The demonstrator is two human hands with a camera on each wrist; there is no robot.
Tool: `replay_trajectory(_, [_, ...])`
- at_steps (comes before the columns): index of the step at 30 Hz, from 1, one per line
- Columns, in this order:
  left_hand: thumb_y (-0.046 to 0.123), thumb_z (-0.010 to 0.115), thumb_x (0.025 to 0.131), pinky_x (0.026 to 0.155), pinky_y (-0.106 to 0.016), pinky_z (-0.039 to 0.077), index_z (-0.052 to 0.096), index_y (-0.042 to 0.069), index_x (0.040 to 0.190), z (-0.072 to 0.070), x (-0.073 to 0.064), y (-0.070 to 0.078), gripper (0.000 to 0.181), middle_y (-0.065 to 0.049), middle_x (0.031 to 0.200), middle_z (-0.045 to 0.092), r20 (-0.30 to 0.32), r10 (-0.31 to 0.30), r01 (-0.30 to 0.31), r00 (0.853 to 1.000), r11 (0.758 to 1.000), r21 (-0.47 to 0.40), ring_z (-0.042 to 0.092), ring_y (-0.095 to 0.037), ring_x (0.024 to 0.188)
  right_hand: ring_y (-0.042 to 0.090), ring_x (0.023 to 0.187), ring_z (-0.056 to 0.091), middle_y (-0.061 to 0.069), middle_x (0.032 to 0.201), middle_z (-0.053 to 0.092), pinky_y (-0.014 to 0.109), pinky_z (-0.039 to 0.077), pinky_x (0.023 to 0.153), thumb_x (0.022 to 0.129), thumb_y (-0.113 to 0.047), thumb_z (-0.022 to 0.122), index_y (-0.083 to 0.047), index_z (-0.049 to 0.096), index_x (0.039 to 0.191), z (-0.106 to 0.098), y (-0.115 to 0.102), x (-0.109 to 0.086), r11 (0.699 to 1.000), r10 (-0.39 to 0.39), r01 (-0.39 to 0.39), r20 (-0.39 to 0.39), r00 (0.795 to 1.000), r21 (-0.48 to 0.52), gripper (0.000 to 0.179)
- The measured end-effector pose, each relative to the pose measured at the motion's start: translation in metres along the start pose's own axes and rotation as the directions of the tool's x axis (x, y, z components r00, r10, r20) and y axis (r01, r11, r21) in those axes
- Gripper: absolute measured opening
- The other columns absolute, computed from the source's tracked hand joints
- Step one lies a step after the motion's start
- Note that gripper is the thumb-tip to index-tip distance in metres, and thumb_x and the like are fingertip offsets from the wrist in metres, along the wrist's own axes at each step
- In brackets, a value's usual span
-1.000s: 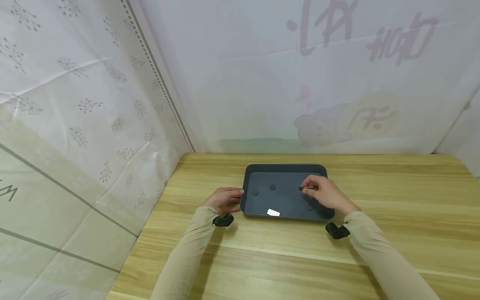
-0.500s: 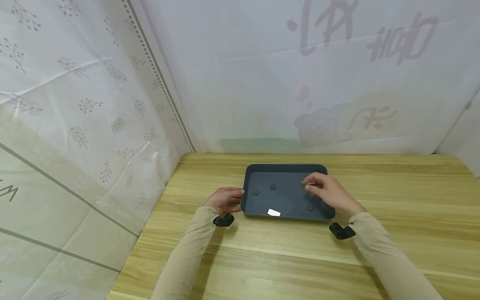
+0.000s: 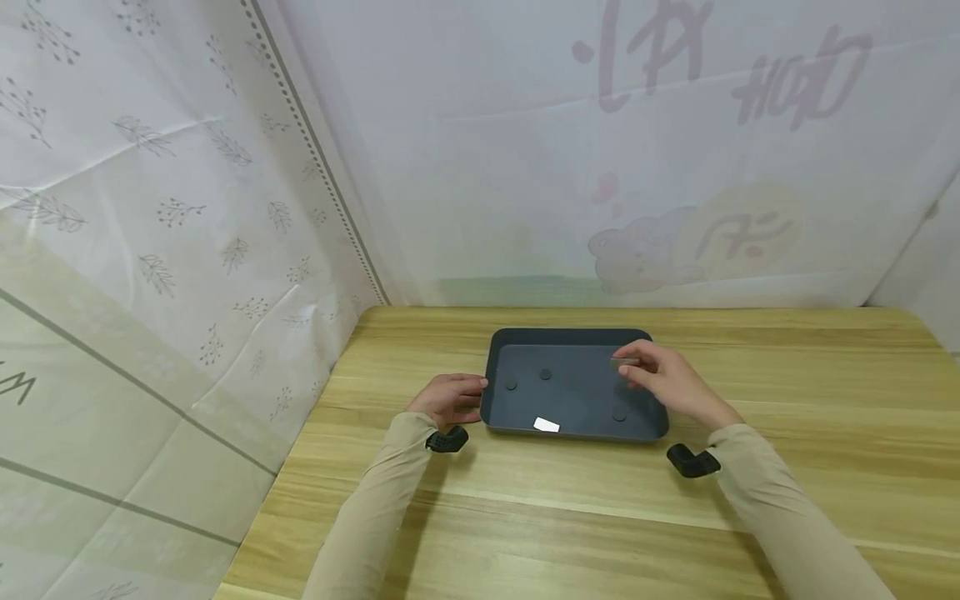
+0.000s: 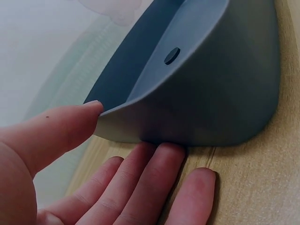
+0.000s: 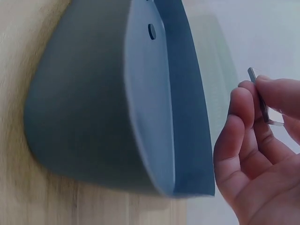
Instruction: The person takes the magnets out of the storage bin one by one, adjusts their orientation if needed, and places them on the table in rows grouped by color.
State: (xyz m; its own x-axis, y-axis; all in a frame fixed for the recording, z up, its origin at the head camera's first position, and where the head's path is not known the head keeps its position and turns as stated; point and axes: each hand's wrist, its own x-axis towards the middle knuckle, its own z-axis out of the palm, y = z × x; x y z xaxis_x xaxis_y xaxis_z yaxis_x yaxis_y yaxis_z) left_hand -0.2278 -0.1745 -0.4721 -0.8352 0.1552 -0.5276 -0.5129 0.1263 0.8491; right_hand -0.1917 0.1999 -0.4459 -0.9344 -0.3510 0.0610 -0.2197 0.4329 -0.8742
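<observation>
A dark blue-grey rectangular tray lies on the wooden table. My left hand is at its left side; in the left wrist view the thumb touches the rim and the fairly straight fingers lie low by the outer wall. Above the tray's right part, my right hand pinches a thin flat dark piece with a shiny edge between thumb and fingers. Its exact kind cannot be told. Inside the tray sit small dark discs: a left one, another beside it and a right one.
A bright white angular patch shows at the tray's front edge; whether it is a piece or a reflection is unclear. The wooden table reaches back to a printed cloth. Another patterned cloth hangs at the left.
My right hand has moved slightly up and to the right with the thin piece, which has turned in the fingers. My left hand and the tray stay in place.
</observation>
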Motion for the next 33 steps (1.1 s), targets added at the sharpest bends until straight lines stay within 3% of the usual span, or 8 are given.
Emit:
replay_trajectory(11, [0.018, 0.068, 0.090, 0.076, -0.036, 0.056, 0.062, 0.004, 0.124, 0.000, 0.001, 0.003, 0.037, -0.012, 0.119, 0.063, -0.010, -0.013, 0.013, 1.000, 1.000, -0.009, 0.063, -0.021, 0.099, 0.032, 0.095, 0.065, 0.022, 0.119, 0.062, 0.043, 0.054, 0.084, 0.100, -0.028, 0.055, -0.010, 0.056, 0.127, -0.019, -0.002, -0.004, 0.997, 0.065, -0.066, -0.039, 0.997, -0.027, 0.033])
replay_trajectory(19, [0.018, 0.068, 0.090, 0.075, -0.036, 0.056, 0.062, 0.002, 0.124, 0.002, 0.002, 0.004, 0.037, -0.010, 0.114, 0.064, -0.012, -0.017, 0.017, 1.000, 1.000, -0.004, 0.064, -0.020, 0.094, 0.031, 0.096, 0.065, 0.024, 0.119, 0.060, 0.042, 0.055, 0.082, 0.100, -0.029, 0.054, -0.005, 0.054, 0.131, -0.037, 0.007, -0.006, 0.998, 0.053, -0.054, -0.069, 0.996, -0.014, 0.039])
replay_trajectory(27, [0.020, 0.068, 0.091, 0.077, -0.035, 0.056, 0.060, 0.004, 0.127, 0.001, 0.001, 0.004, 0.040, -0.014, 0.122, 0.061, -0.011, -0.027, 0.027, 1.000, 1.000, 0.009, 0.062, -0.022, 0.103, 0.024, 0.092, 0.066, 0.024, 0.118, 0.062, 0.035, 0.056, 0.079, 0.100, -0.027, 0.054, -0.003, 0.054, 0.131, -0.050, 0.014, -0.013, 0.998, 0.050, -0.052, -0.107, 0.993, -0.023, 0.039])
replay_trajectory(33, [0.020, 0.067, 0.092, 0.079, -0.035, 0.056, 0.060, 0.003, 0.127, 0.001, 0.000, 0.004, 0.040, -0.015, 0.124, 0.060, -0.005, -0.027, 0.027, 1.000, 1.000, 0.002, 0.062, -0.023, 0.105, 0.013, 0.091, 0.067, 0.012, 0.114, 0.064, 0.033, 0.056, 0.079, 0.100, -0.028, 0.055, -0.002, 0.054, 0.131, -0.057, 0.021, -0.018, 0.997, 0.069, -0.073, -0.125, 0.990, -0.026, 0.041])
